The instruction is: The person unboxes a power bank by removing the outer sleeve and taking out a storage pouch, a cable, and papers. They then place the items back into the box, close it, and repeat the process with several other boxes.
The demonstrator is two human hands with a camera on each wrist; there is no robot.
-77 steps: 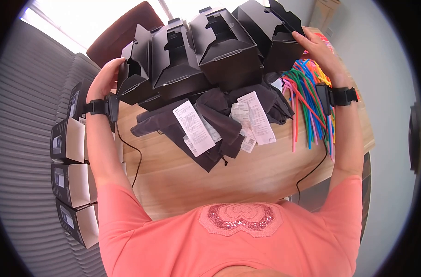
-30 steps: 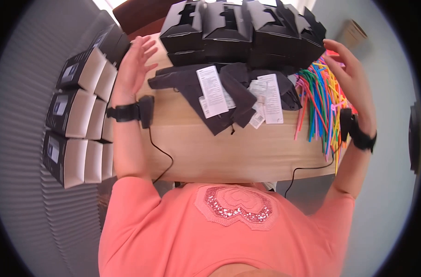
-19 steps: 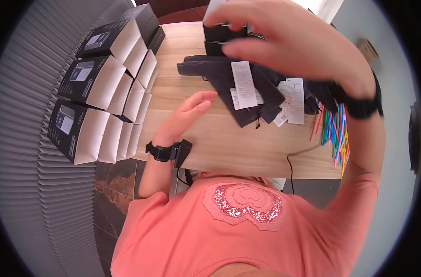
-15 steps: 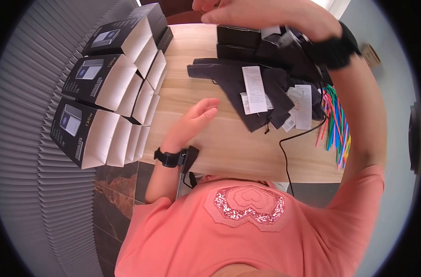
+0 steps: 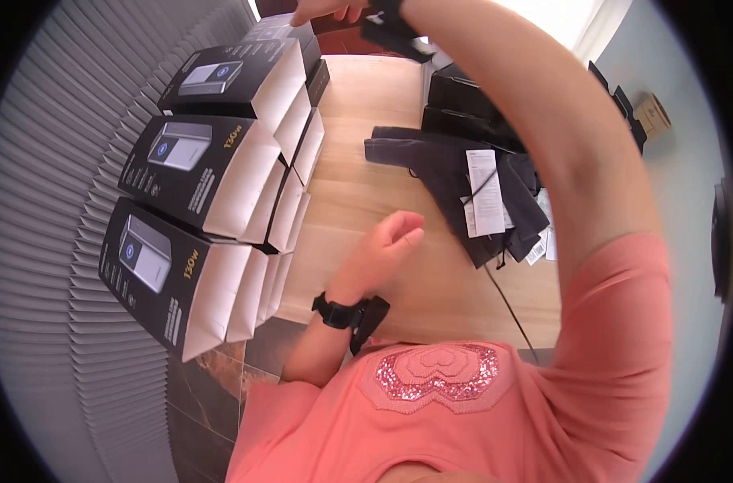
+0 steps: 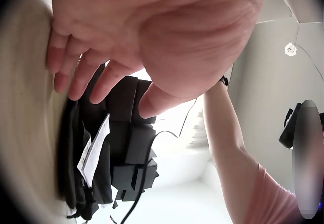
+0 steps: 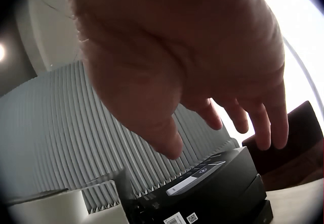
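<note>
My right hand (image 5: 330, 10) reaches across to the far left, its fingers loosely spread right over the farthest printed black box (image 7: 202, 183). The right wrist view shows nothing between its thumb and fingers. My left hand (image 5: 387, 249) hovers over the near part of the wooden table (image 5: 342, 193), fingers relaxed and holding nothing; the left wrist view shows its bare palm (image 6: 167, 37). Open-ended black box sleeves (image 5: 161, 262) marked 130W, white inside, stand stacked along the table's left side, left of that hand.
Dark cloth pouches (image 5: 431, 165) lie mid-table with printed paper slips (image 5: 485, 193) on them. Behind are plain black boxes (image 5: 463, 105), partly hidden by the right arm. A cable (image 5: 511, 310) crosses the near edge. A pleated grey curtain (image 5: 28, 241) borders the left.
Both hands have left the sides of the plain black boxes. The right swung across to the far left stack; the left drew back toward the body. The head view turned left.
</note>
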